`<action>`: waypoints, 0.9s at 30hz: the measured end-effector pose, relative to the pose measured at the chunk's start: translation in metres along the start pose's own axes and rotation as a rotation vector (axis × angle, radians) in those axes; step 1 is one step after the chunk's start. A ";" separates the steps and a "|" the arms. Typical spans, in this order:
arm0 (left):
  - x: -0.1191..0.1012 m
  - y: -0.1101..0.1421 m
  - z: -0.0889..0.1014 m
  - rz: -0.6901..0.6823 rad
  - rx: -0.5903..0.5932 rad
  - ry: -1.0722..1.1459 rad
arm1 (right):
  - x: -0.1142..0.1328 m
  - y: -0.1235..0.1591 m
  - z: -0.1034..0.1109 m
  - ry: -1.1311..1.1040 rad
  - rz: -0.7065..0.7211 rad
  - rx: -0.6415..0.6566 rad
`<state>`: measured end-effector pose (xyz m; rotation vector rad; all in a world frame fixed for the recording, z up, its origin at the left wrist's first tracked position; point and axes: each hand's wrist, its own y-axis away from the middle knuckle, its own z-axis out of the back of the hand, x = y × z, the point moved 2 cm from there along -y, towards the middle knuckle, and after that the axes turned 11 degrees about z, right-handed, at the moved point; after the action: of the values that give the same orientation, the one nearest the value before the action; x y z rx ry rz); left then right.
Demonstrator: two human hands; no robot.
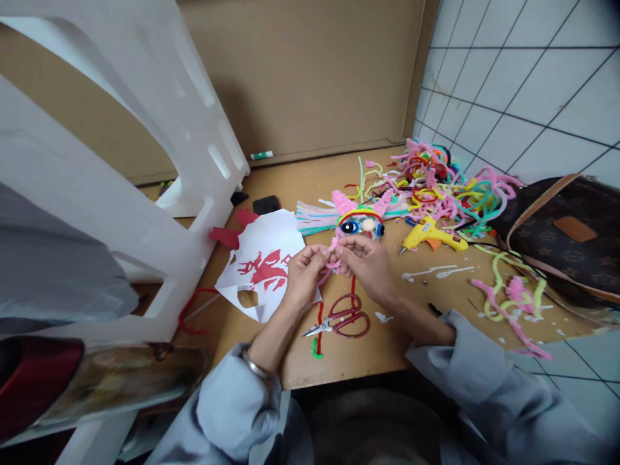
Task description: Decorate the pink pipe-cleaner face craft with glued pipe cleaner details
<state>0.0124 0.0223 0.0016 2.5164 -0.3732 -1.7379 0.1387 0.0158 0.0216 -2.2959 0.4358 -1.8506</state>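
My left hand point(304, 271) and my right hand point(365, 259) meet over the wooden board point(387, 349), both pinching a pink pipe cleaner point(332, 263) bent into a small loop between them. Just beyond the fingers lies a pipe-cleaner figure point(362, 221) with pink horns, a striped brow, blue eyes and a pale pompom nose. Red-handled scissors point(341, 318) lie right below my hands, beside red pipe-cleaner pieces point(319, 323).
A yellow glue gun point(431, 236) lies right of the figure, with glue smears nearby. A tangled pile of coloured pipe cleaners point(436, 184) fills the back right. White paper with red cutouts point(264, 265) sits left. A brown bag point(566, 236) stands far right, a white plastic frame point(145, 168) left.
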 end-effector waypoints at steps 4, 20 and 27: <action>0.000 -0.001 -0.001 0.005 -0.018 0.020 | 0.000 0.000 0.001 0.022 0.003 0.004; 0.004 0.001 -0.003 0.047 0.015 0.029 | 0.006 0.002 -0.001 0.071 0.007 -0.033; 0.006 0.002 -0.006 0.057 0.021 0.059 | 0.006 0.001 0.000 0.090 0.035 -0.063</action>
<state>0.0196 0.0185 -0.0016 2.5390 -0.4563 -1.6439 0.1397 0.0129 0.0267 -2.2353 0.5510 -1.9556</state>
